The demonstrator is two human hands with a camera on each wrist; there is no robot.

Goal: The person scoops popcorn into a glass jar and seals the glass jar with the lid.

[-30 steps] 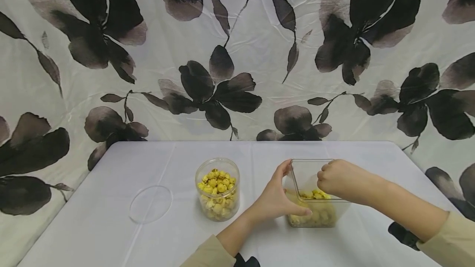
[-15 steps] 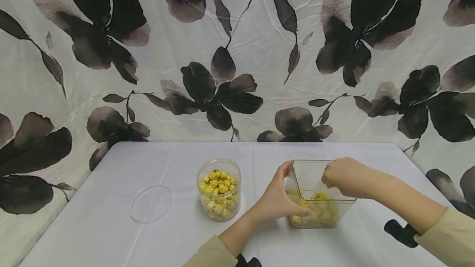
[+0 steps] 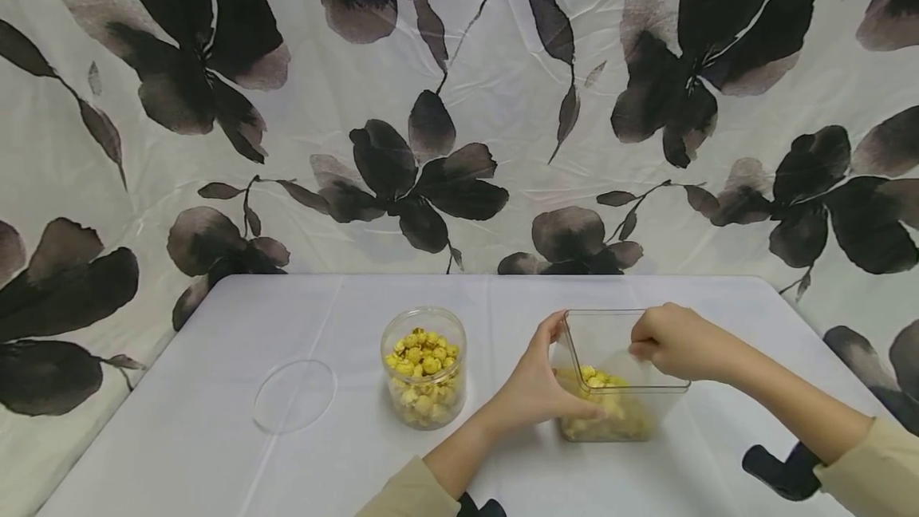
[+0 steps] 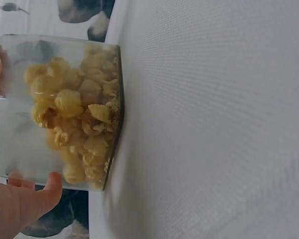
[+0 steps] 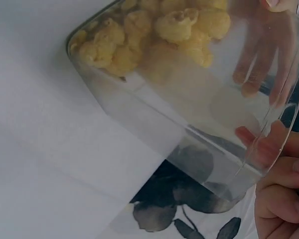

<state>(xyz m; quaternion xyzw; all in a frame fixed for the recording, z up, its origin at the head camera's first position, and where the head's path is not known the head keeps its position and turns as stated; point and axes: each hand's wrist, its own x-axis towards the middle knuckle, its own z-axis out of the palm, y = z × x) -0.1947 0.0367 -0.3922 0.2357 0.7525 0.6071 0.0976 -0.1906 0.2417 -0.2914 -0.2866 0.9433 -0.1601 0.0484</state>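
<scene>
My left hand (image 3: 531, 389) holds the left side of a clear square-rimmed container (image 3: 653, 413), thumb at the front and fingers at the back. Yellow popcorn (image 3: 603, 377) lies inside; in the left wrist view, the popcorn (image 4: 67, 102) sits against the container's bottom. Over the right rim, my right hand (image 3: 678, 341) has its fingers curled. In the right wrist view, its fingers (image 5: 284, 199) appear to pinch a pale, see-through utensil, blurred among the popcorn; its exact kind is unclear. That hand hides part of the rim.
Left of the container stands a round clear jar (image 3: 424, 369) of yellow popcorn. A thin clear disc (image 3: 294, 396), like a lid, lies farther left on the white table (image 3: 179, 453). Flower-printed cloth (image 3: 459, 62) hangs behind.
My right hand has shifted slightly right over the container. The popcorn inside has shifted, now showing more to the left. My left hand keeps its hold, and the jar stays in place.
</scene>
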